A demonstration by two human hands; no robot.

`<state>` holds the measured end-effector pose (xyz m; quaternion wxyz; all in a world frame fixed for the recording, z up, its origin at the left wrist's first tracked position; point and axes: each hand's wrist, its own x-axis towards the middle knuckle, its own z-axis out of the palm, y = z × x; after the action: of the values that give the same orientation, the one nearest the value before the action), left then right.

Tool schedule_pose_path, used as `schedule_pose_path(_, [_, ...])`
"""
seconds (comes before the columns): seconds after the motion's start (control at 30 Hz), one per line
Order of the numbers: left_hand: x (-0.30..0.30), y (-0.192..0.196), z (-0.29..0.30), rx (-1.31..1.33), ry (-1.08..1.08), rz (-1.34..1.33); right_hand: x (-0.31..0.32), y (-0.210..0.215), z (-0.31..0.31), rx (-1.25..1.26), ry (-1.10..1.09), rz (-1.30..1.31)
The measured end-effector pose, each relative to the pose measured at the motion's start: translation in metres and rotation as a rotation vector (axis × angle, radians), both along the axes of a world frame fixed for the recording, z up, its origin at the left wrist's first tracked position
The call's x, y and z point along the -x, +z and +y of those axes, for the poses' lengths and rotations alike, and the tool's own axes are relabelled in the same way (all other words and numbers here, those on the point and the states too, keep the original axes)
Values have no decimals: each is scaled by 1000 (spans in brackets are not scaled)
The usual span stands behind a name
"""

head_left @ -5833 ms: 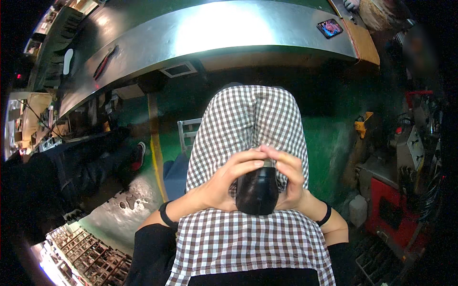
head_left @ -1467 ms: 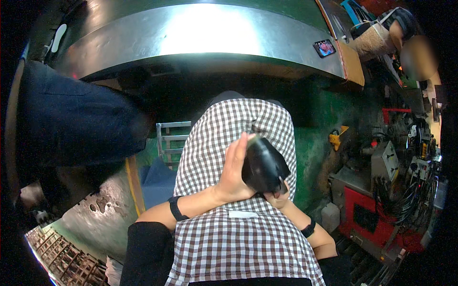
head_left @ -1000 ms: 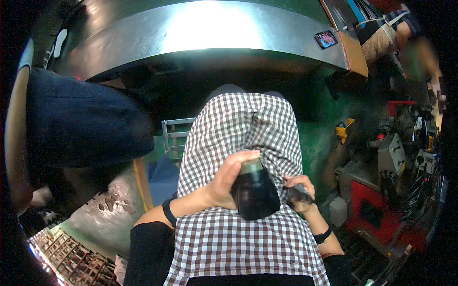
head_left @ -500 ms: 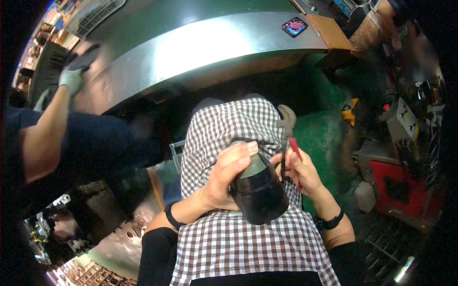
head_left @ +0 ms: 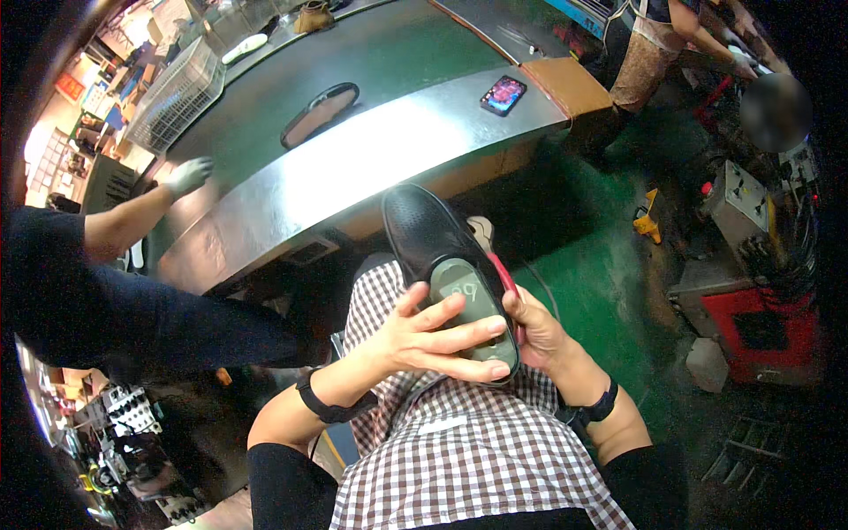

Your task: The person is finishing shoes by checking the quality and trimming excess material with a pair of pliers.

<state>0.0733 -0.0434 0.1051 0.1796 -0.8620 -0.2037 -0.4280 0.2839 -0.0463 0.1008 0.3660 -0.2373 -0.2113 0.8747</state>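
Note:
A black slip-on shoe [head_left: 420,225] with a grey-green insole [head_left: 468,296] is held over my lap, its toe pointing away from me. My left hand [head_left: 442,336] lies across the heel end, fingers spread over the insole. At the shoe's right edge, my right hand [head_left: 536,329] is closed round the red handle of a pliers-like tool [head_left: 502,272]. The tool's pale head [head_left: 480,230] pokes out beside the shoe; part of it is hidden. My right thumb rests against the shoe's side.
Ahead runs a green conveyor-like bench with a metal edge [head_left: 353,159], carrying another dark shoe [head_left: 320,115] and a phone [head_left: 503,94]. A co-worker's gloved hand [head_left: 189,177] is at left, near a wire basket [head_left: 181,93]. A red machine [head_left: 768,331] stands at right.
The shoe has swung up, so its toe and insole now show. My left fingers have spread over the insole. The co-worker's gloved hand has let go of a dark shoe, now on the bench.

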Motion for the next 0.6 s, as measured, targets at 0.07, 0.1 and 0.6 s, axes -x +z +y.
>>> schedule_pose_path(0.07, [1,-15,2,71,-88,-10,-3,-6,-1,-30,-4,-9])
schedule_pose_path(0.1, [-4,-15,6,94,-108,-6,-8,-10,2,-54,-9,-24])
schedule_pose_path(0.6, [50,-39,60,752,381,-150,-114,-72,229,-290,-759,-546])
